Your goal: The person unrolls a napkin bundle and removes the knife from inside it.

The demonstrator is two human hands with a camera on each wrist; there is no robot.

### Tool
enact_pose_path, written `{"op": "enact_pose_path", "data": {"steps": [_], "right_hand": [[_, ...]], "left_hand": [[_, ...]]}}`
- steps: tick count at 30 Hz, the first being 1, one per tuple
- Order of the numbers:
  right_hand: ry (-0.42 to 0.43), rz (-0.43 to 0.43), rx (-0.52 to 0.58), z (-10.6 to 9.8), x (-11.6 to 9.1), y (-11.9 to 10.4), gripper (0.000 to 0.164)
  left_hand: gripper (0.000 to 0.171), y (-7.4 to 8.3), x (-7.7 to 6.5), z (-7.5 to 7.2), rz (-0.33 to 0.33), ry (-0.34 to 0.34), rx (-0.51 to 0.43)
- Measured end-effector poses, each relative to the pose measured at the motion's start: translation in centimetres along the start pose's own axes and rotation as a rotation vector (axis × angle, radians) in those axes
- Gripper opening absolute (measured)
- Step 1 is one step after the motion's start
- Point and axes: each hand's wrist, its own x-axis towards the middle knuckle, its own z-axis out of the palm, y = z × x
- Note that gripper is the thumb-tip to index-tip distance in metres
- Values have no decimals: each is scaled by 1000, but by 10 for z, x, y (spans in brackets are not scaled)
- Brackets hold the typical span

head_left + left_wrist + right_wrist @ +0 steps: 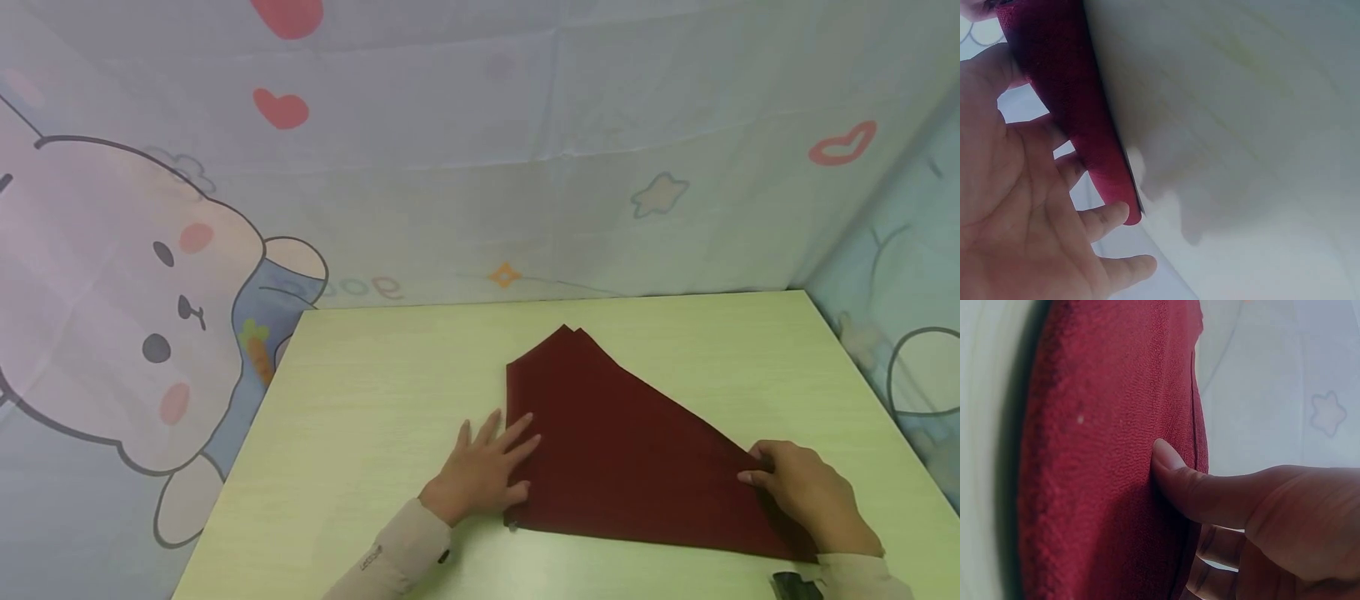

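Note:
A dark red folded cloth [615,450] lies on the table, with a pointed top and a slanting right side. My left hand [483,471] rests at its left edge, fingers spread and fairly straight, fingertips over the fabric. In the left wrist view the cloth's edge [1079,94] runs along those fingers. My right hand [806,487] pinches the slanting edge near the lower right corner. The right wrist view has the thumb pressed on the near face of the cloth [1104,425], with the other fingers behind it, partly hidden.
The pale yellow table [375,383] reaches back to a hanging curtain [450,167] printed with hearts, stars and a cartoon animal. Another printed curtain [922,275] hangs along the right side. A small dark object [795,586] sits by the right cuff.

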Motion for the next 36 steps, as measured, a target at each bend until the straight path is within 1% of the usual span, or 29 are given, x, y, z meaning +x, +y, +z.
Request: {"op": "enact_pose_path", "data": {"steps": [3,9,12,14,19,23,27,30,32,36], "right_hand": [[-1,-1,-4,1,0,0,18],[1,-8,-12,1,0,1,18],[2,-9,-13,0,1,1,18],[1,-9,-12,0,1,1,18],[3,-14,-17,-1,1,0,17],[4,-21,-18,0,1,-1,17],[5,-26,-16,1,1,0,16],[6,-25,-15,2,1,1,16],[5,-23,-15,3,1,1,16],[12,-21,-15,3,2,2,16]], "left_hand": [[66,-5,-5,-1,-8,6,-32],[69,-16,-13,6,-56,-4,-101],[68,-17,-14,7,-48,5,-113],[68,-16,-13,5,-44,11,-87],[66,-10,-8,-2,-38,16,23],[66,-2,-2,-5,-4,23,105],[70,5,1,-4,24,-3,180],[74,6,1,-1,12,-38,194],[76,5,0,1,-3,-53,180],[77,-1,-2,5,-17,-47,152]]}}
